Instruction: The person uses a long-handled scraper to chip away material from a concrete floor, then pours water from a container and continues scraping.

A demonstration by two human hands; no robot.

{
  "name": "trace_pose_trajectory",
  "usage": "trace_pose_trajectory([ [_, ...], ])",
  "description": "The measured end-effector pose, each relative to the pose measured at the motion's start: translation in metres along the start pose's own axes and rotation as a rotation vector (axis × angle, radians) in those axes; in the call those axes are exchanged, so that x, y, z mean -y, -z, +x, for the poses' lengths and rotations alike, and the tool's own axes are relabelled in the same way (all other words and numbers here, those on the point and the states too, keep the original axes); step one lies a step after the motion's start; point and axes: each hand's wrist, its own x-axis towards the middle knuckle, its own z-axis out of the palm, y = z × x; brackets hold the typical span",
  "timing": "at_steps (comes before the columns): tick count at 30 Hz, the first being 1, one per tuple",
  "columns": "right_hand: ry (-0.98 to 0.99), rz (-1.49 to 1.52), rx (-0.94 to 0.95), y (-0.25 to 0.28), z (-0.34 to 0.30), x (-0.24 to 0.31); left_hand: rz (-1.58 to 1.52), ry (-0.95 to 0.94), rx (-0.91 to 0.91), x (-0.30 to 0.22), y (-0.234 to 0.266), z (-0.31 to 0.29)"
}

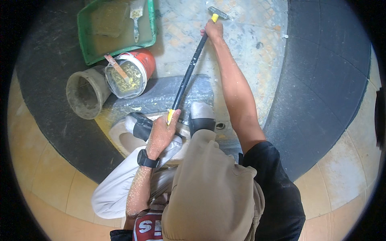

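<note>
A long-handled scraper (pixel 188 74) with a black shaft, yellow ends and a short metal blade runs slantwise from near my knees to the far floor. My right hand (pixel 214 30) is closed round it close under the blade. Lower down, my left hand (pixel 161 134) wraps the yellow butt end; a dark watch sits on that wrist. The blade (pixel 218 13) lies at the floor, on or just above it; I cannot tell which. Pale flecks cover my left forearm, and the shaft is spattered white.
On the left stand a green tray (pixel 81 36) of cloudy liquid with a paintbrush (pixel 136 18), a red-and-white bucket (pixel 148 60) of yellowish bits and a grey bucket (pixel 86 94). My feet rest by a pale ceramic squat pan (pixel 120 138) and a grey step (pixel 161 94). Dark tiled walls (pixel 317 80) flank the floor.
</note>
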Motion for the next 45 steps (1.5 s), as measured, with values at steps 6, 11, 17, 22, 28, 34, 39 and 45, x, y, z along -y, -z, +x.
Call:
trace_pose_trajectory([
  [6, 0.052, -0.047, -0.186, -0.017, -0.034, 0.016, 0.039, -0.014, -0.076, -0.010, -0.005, -0.009],
  [11, 0.026, -0.015, -0.143, -0.013, -0.039, 0.026, 0.046, 0.014, -0.054, -0.023, -0.004, -0.011],
  [17, 0.022, -0.013, -0.108, -0.013, -0.045, 0.036, 0.041, 0.030, -0.083, -0.028, -0.009, -0.012],
  [22, 0.095, 0.005, -0.142, -0.015, -0.024, 0.023, 0.032, 0.033, -0.039, -0.030, -0.006, -0.008],
  [28, 0.120, 0.022, -0.152, -0.002, 0.005, 0.042, 0.059, -0.039, -0.099, -0.046, -0.020, 0.010],
  [34, 0.100, 0.096, -0.132, 0.005, 0.010, 0.041, 0.028, -0.037, -0.086, -0.055, -0.021, 0.009],
  [39, 0.062, 0.047, -0.097, -0.020, -0.018, 0.023, 0.017, 0.044, -0.074, -0.036, -0.018, -0.012],
  [45, 0.238, -0.011, -0.173, 0.008, 0.041, -0.005, 0.059, -0.060, -0.064, -0.044, -0.023, 0.000],
])
